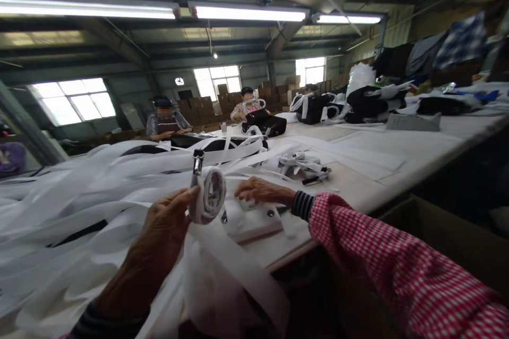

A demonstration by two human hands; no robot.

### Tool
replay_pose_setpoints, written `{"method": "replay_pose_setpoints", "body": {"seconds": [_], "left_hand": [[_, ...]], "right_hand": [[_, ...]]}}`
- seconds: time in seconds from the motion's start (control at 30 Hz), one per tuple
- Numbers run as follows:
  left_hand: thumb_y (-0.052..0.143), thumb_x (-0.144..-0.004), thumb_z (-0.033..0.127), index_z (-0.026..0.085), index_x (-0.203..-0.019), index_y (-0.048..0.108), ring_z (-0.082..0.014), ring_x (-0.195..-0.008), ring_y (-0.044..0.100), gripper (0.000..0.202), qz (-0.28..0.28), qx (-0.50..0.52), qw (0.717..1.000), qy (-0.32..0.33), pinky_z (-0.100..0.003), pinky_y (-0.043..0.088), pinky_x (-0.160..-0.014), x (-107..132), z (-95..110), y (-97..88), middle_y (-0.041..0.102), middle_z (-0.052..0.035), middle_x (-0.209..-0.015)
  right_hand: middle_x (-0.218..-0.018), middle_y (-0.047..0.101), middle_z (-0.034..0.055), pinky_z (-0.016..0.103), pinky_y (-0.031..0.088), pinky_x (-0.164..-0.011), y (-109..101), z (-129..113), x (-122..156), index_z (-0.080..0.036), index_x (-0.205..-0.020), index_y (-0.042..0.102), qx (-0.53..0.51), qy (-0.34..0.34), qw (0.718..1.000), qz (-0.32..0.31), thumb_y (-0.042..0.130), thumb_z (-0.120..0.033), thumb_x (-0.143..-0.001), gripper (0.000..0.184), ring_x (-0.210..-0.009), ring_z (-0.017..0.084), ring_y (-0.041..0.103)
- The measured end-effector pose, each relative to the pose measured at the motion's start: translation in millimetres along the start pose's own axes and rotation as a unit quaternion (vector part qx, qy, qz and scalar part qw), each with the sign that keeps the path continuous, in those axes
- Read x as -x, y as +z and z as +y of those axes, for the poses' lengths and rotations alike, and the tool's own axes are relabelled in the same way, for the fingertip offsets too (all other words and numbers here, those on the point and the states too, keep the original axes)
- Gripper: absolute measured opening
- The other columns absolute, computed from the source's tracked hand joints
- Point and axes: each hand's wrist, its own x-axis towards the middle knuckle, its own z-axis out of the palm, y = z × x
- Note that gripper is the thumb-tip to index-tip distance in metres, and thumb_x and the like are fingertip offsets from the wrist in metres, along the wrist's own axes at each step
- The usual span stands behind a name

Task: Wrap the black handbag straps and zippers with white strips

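Observation:
My left hand [169,222] is closed on a rolled-up white strap [210,196], held up over the table with its coiled end facing right. A shiny metal clip with a black end [198,163] stands up from the top of the roll. To the right, my right hand [260,190] reaches low over the table, its fingers bent and drawn together above some white material. What those fingers hold, if anything, is hidden. Just below them lies a white flat piece with dark round studs [256,225]. Loose white strips [226,259] hang over the table edge below the left hand.
Long white strips [99,175] heap across the left side. A bundle of straps with black ends [302,164] lies ahead on the table [358,183]. Black bags [312,108] stand farther back. Two people [165,119] sit across the table. An open cardboard box [445,233] is at right.

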Motion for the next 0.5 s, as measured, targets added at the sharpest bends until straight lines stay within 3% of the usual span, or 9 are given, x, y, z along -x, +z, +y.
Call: {"method": "replay_pose_setpoints", "body": {"seconds": [0.1,0.23,0.37,0.5], "left_hand": [[0.08,-0.072,0.023,0.012,-0.089,0.077,-0.0176,-0.07,0.071,0.021,0.031,0.07,0.997,-0.029,-0.023,0.06,-0.06,-16.3,-22.0,-1.3,0.076,-0.0055,-0.084],[0.08,-0.075,0.02,0.012,-0.093,0.076,-0.0192,-0.072,0.074,0.02,0.045,0.073,0.994,-0.068,-0.022,0.062,-0.06,-19.2,-36.2,-22.2,0.078,-0.0063,-0.087],[0.077,-0.078,0.018,0.011,-0.096,0.076,-0.0208,-0.074,0.075,0.019,0.065,0.072,0.993,-0.061,-0.024,0.064,-0.061,-13.2,-45.7,-37.0,0.079,-0.0081,-0.09],[0.081,-0.073,0.018,0.012,-0.096,0.077,-0.0196,-0.073,0.074,0.024,0.105,0.077,0.99,-0.05,-0.022,0.063,-0.06,-8.3,-49.0,-52.1,0.079,-0.0068,-0.088]], "right_hand": [[-0.09,0.072,0.0081,0.023,0.046,-0.071,-9.7,23.4,8.3,-0.006,-0.092,0.076,0.067,0.047,0.995,0.065,0.052,-0.009,-0.087,0.024,-0.077,0.014,0.06],[-0.09,0.074,0.0073,0.023,0.046,-0.073,-7.0,40.8,3.4,-0.008,-0.096,0.078,0.096,0.075,0.988,0.091,0.053,-0.005,-0.081,0.029,-0.076,0.015,0.062],[-0.096,0.075,0.0094,0.027,0.045,-0.077,-2.6,33.6,-9.3,-0.012,-0.099,0.08,0.128,0.088,0.984,0.093,0.062,-0.005,-0.076,0.03,-0.083,0.019,0.064],[-0.102,0.074,0.0104,0.031,0.044,-0.085,2.2,10.8,-9.0,-0.014,-0.1,0.078,0.147,0.063,0.978,0.136,0.063,-0.012,-0.084,0.022,-0.094,0.023,0.063]]}}
